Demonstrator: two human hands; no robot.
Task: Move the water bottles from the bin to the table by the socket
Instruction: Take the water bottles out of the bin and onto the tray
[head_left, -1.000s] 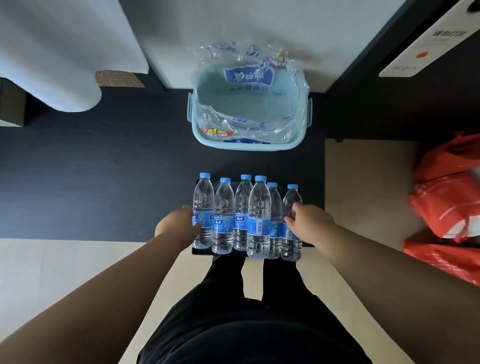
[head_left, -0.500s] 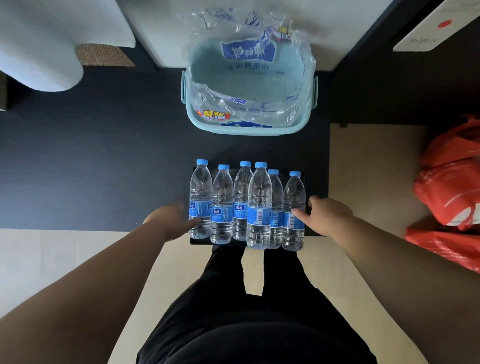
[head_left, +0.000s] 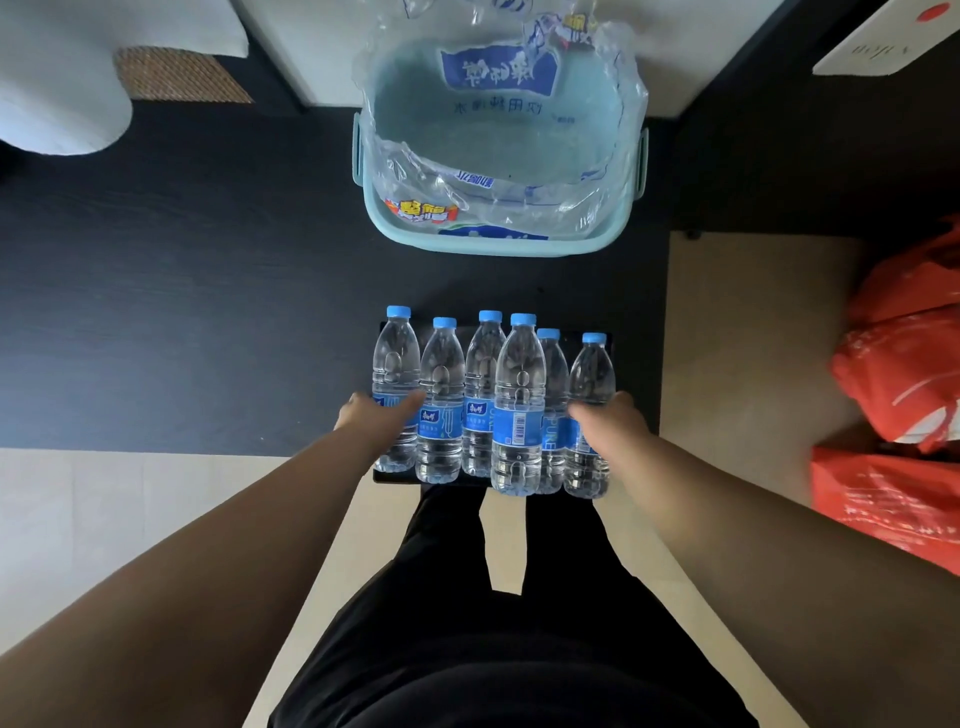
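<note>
Six clear plastic water bottles (head_left: 488, 405) stand upright in the middle of the frame, ribbed at the base, blue screw caps on top, blue paper labels round the waist. We see them packed shoulder to shoulder on a flat black tray (head_left: 387, 475), which sits at the near edge of the dark wood-grain table (head_left: 182, 312). Above them, at top centre, sits the pale teal plastic bin (head_left: 498, 244), rounded corners, lined with crinkled clear printed wrap (head_left: 498, 156); no bottles show inside it. At the right edge we have glossy red plastic bags (head_left: 904, 374) on the pale floor. The left hand (head_left: 376, 418) curls round the leftmost bottle at label height, fingers wrapped on it. The right hand (head_left: 605, 423) presses against the rightmost bottle, fingers bent round its label; how firm that grip is, we cannot tell.
</note>
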